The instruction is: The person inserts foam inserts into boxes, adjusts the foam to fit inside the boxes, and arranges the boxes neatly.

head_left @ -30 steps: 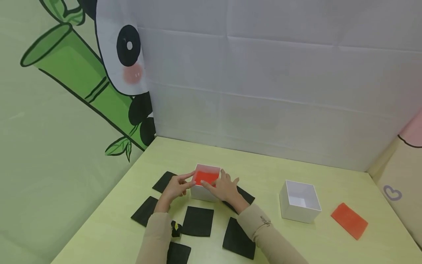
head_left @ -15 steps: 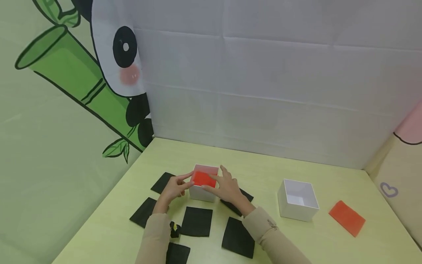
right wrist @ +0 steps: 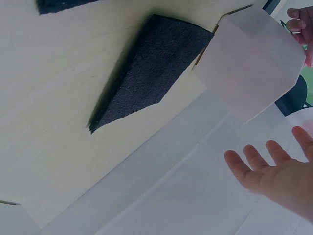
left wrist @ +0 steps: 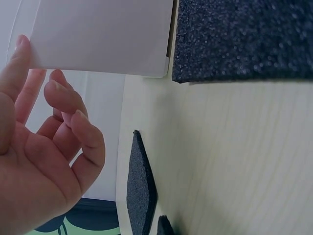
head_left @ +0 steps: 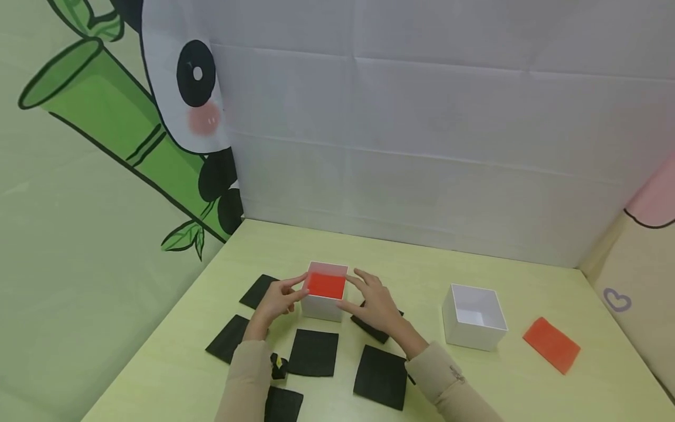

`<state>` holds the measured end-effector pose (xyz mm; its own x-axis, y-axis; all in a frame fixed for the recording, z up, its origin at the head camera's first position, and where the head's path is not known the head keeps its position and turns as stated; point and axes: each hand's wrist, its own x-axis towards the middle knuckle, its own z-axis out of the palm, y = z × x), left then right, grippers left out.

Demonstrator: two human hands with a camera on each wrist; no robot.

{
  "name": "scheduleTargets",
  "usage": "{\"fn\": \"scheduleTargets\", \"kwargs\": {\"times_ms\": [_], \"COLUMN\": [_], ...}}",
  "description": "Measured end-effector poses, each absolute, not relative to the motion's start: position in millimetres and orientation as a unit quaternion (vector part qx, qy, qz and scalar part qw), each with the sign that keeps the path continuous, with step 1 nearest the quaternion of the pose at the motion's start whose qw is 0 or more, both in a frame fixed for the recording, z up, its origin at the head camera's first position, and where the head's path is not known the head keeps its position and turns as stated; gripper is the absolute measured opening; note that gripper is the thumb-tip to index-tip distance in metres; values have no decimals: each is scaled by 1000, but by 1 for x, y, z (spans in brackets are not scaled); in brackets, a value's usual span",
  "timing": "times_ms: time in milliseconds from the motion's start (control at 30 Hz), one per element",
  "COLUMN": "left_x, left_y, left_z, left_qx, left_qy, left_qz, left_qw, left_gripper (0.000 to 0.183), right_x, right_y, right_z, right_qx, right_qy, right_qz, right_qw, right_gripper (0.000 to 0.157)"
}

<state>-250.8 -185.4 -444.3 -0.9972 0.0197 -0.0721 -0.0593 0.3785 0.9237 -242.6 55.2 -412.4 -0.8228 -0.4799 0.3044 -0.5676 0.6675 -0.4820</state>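
Note:
A square, open-topped white box [head_left: 321, 308] stands on the table with a flat red piece [head_left: 326, 285] inside it. My left hand [head_left: 275, 302] holds the box's left side with thumb and index fingertips at the rim. The left wrist view shows the other fingers of this left hand [left wrist: 54, 147] loosely bent beside the box wall [left wrist: 102, 34]. On the box's right, my right hand [head_left: 375, 305] has its fingers spread. In the right wrist view the right hand [right wrist: 274, 169] is apart from the box [right wrist: 249, 63] and holds nothing.
Several black foam-like squares [head_left: 314, 353] lie around the box and forearms. A small black-and-yellow object [head_left: 278, 366] sits near the left sleeve. Farther right stand a second white box [head_left: 474, 335] and a red piece [head_left: 552, 346]. A white backdrop [head_left: 422, 146] rises behind the table.
My right hand has drawn back from the box to the right, its fingers leaving the red piece, which now lies flatter. The left hand has stayed at the box's left side.

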Motion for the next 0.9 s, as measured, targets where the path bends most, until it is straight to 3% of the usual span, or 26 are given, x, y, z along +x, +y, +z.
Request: {"fn": "scheduleTargets", "kwargs": {"times_ms": [433, 733, 900], "left_x": [-253, -253, -253], "left_y": [-188, -187, -187], "left_z": [-448, -447, -447], "left_qx": [-10, -22, -21], "left_qy": [819, 819, 818], "left_qz": [572, 571, 573], "left_qw": [40, 45, 43], "left_gripper": [51, 49, 49], "right_x": [-225, -207, -199], "right_y": [82, 99, 110], "right_z": [-406, -402, -407], "right_qx": [321, 309, 318], "right_qy": [-874, -864, -856], "right_qz": [337, 384, 386], "right_qw": [135, 105, 132], "right_gripper": [50, 51, 49]}}
